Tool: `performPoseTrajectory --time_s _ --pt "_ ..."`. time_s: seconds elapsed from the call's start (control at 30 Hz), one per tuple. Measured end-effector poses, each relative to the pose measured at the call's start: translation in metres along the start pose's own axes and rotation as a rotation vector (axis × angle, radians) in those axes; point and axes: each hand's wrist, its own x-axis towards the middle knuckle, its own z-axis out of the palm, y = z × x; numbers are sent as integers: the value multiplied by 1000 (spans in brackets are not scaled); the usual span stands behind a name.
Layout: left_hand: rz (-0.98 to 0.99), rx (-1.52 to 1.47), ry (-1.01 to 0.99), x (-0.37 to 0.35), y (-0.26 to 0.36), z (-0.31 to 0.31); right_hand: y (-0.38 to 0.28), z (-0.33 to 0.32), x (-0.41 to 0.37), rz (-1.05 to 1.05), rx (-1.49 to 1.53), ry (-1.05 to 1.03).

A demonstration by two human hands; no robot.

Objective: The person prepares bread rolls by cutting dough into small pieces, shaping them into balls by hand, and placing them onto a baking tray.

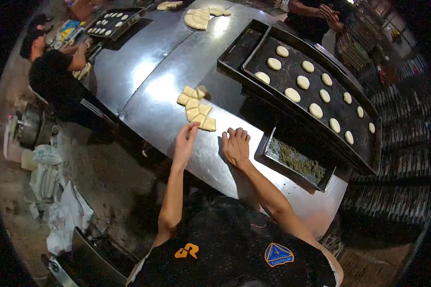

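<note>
Pale cut dough wedges (196, 107) lie on the shiny steel surface (148, 76); the left grip (184, 143) touches their near edge, the right grip (235, 146) lies flat beside it. Right of them a dark rectangular tray (292, 71) holds round dough discs (316, 110), a small crumb-filled metal pan (269, 146) before it

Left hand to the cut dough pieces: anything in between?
Nothing visible. The left hand is at the near edge of the dough pieces; the right hand lies flat on the table, off that line.
</note>
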Motion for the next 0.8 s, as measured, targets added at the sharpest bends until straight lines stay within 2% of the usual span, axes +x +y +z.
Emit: performPoseTrajectory --time_s 0.07,0.1,0.13,0.17,0.2,0.23,0.27,0.33,0.4,0.43,0.5,0.53,0.6,0.63,0.67,0.7,0.73,0.77,0.8 --pt "276 263 -172 35 -1 12 11 0 1 -78 88 -9" --pt "491 774 -209 51 -9 12 14 -6 -4 -109 108 1" --pt "525 766 -237 62 -16 15 18 -15 -11 -27 41 -227" --pt "308 717 -187 73 -28 21 21 -27 -20 85 105 -433" --pt "92 667 -155 81 -34 29 29 -42 -28 12 61 -546" --pt "224 803 -272 88 -40 25 44 -35 -30 -63 -19 -701" --pt "367 936 -378 97 -45 18 35 -70 -36 6 3 -699" --pt "589 1359 -502 109 -27 20 53 -118 -58 -17 406 -533" --pt "454 1355 -600 77 15 28 71 -176 -66 112 740 -466" --pt "483 1349 -613 61 37 36 89 -199 -74 195 701 -341" --pt "56 780 -664 31 63 51 131 -245 -90 374 727 -46" --pt "71 785 -676 25 56 54 155 -268 -96 474 786 130" --pt "244 496 -641 16 33 63 225 -299 -107 463 523 486" --pt "257 495 -657 10 23 68 266 -312 -108 485 449 626" --pt "210 338 -633 5 14 72 301 -326 -107 502 372 763" --pt "159 185 -604 0 9 77 324 -344 -104 590 212 779" --pt "167 183 -611 -6 8 81 344 -359 -100 672 52 789" --pt "42 26 -584 -13 8 86 365 -366 -97 672 48 797" --pt "-86 -129 -552 -18 10 90 389 -365 -96 679 -164 696"
